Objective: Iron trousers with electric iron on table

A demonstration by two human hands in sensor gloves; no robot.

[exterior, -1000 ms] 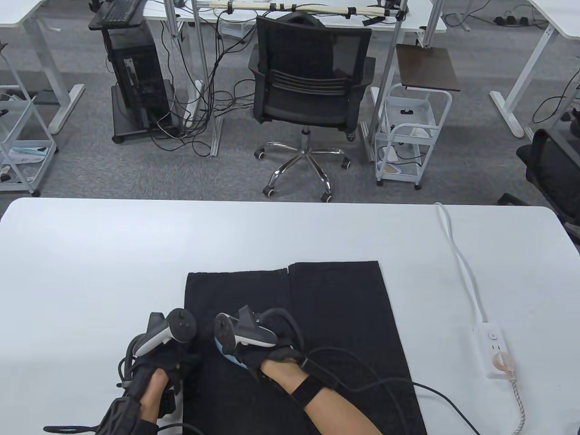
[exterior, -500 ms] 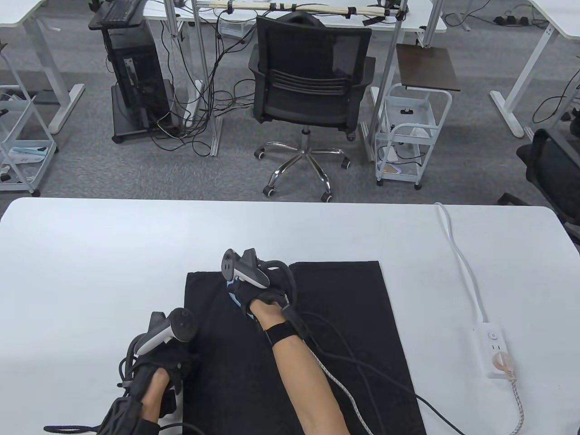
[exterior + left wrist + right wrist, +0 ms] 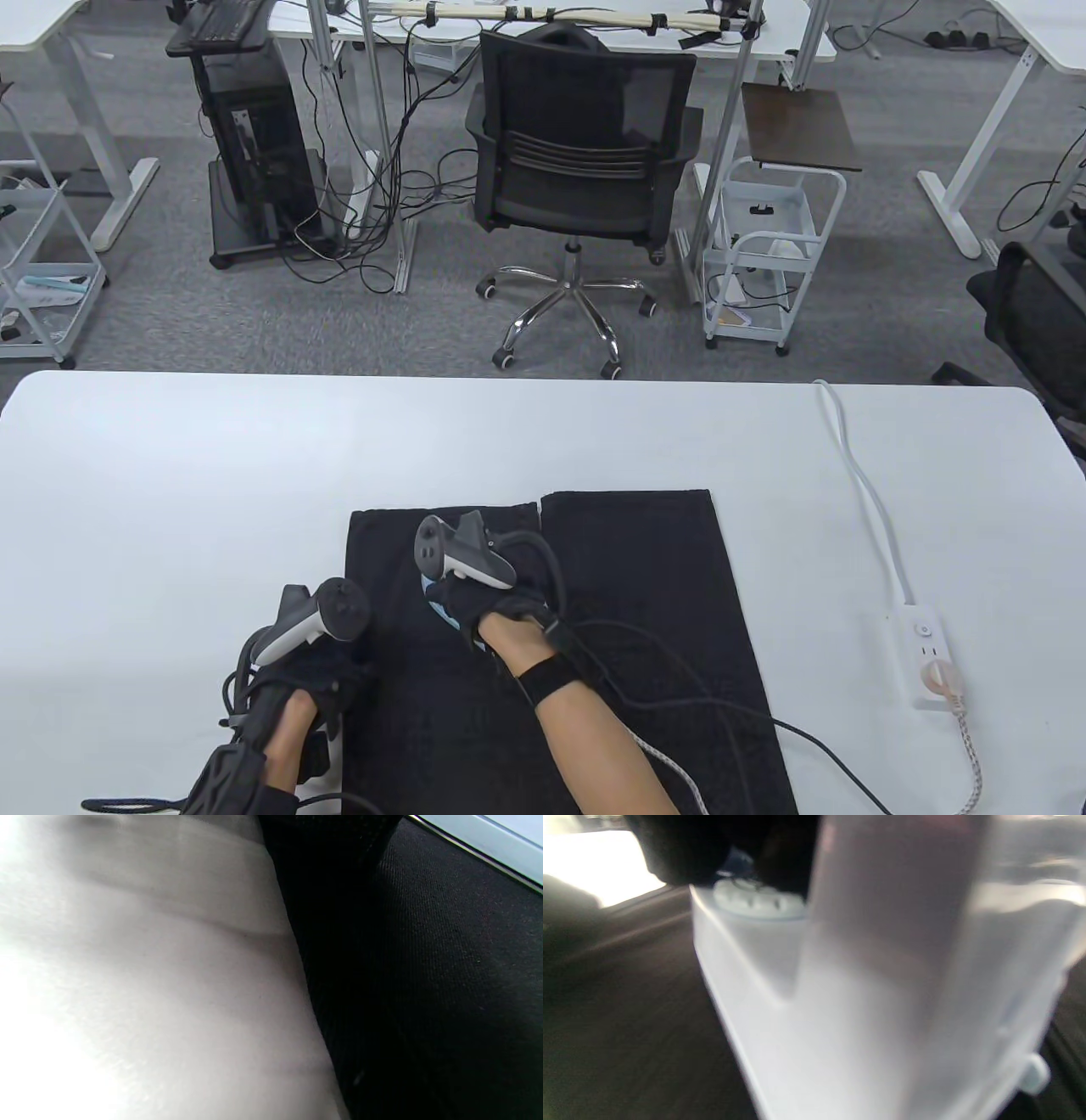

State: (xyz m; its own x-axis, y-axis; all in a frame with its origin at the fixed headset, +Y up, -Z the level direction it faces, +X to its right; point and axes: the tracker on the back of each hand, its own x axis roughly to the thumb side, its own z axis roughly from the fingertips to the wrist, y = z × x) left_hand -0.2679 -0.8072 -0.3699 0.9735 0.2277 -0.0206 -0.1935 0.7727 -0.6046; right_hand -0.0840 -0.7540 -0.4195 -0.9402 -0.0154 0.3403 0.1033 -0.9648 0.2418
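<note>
Black trousers (image 3: 645, 586) lie flat on the white table (image 3: 170, 475), legs pointing away from me. My right hand (image 3: 488, 607) grips the handle of a light blue and white electric iron (image 3: 439, 604), which rests on the left trouser leg. The right wrist view shows the iron's white body (image 3: 865, 993) close up and blurred, on the dark cloth. My left hand (image 3: 314, 679) rests on the left edge of the trousers near the front. The left wrist view shows the black cloth (image 3: 445, 984) beside the white table (image 3: 148, 984); its fingers are hidden.
A white power strip (image 3: 926, 654) lies at the right of the table, with its white cable (image 3: 857, 475) running to the far edge and the iron's braided cord (image 3: 971, 764) plugged in. Black glove cables (image 3: 704, 705) trail across the trousers. An office chair (image 3: 585, 170) stands beyond the table.
My right hand pushed the iron from near the left hand up to the leg's far hem, then pulled it partway back toward me. The left hand has not moved.
</note>
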